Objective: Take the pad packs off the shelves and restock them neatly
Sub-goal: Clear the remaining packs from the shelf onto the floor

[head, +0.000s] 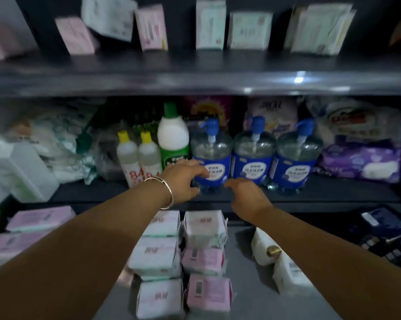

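Several packs down, several still on the shelf

Several pad packs lie off the shelving, set in two short rows on the grey surface below the person's arms, pink ones beside pale ones, with more pink packs stacked at the left edge and two white packs lying loose to the right. That part of the removal looks done. On the top shelf, more packs stand upright in an uneven line, some tilted and spaced apart, so either the clearing is unfinished or restocking has started untidily; the blur up there makes it hard to say which.

Both hands reach toward the middle shelf, which carries other goods. The left hand, wearing a metal bangle at the wrist, has its fingers loosely curved and laid against the front of a blue-labelled pump bottle; whether they actually grip it cannot be told. The right hand hovers just beside the same bottle with relaxed, slightly bent fingers, holding nothing.

Judging from this layout, the task sits somewhere near its middle: packs are gathered below, none is in hand, and the neat return to the shelf is mostly still to come.
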